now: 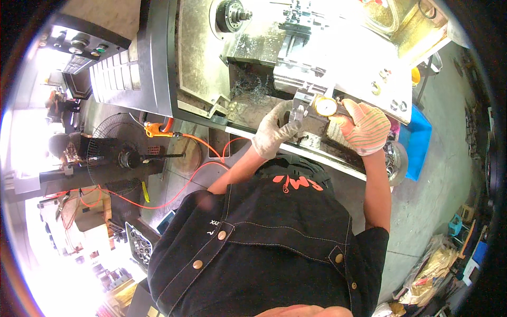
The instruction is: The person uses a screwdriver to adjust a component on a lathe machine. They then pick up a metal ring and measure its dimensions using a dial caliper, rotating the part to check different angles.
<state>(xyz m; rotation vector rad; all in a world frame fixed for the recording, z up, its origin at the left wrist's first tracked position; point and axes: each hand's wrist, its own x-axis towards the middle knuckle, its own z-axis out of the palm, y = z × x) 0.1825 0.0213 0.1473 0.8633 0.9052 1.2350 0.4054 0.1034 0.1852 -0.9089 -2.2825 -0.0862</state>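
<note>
A dial caliper (325,106) with a round pale face is held over the near edge of a lathe. My right hand (364,127), in a striped knit glove, is closed around its right end. My left hand (272,132), in a worn pale glove, is closed on a small metal part (297,112) beside the caliper's jaws. Glare and the fingers hide the part's exact shape, and whether the jaws touch it I cannot tell. The lathe's chuck (232,16) is at the upper left, and its tool carriage (298,66) lies just beyond my hands.
Metal shavings (251,87) lie in the lathe bed. A blue bin (417,140) and a bowl of metal rings (395,161) are at the right. To the left are an orange air gun (156,130), its hose (195,171), a fan (119,156) and a crate of parts (140,245).
</note>
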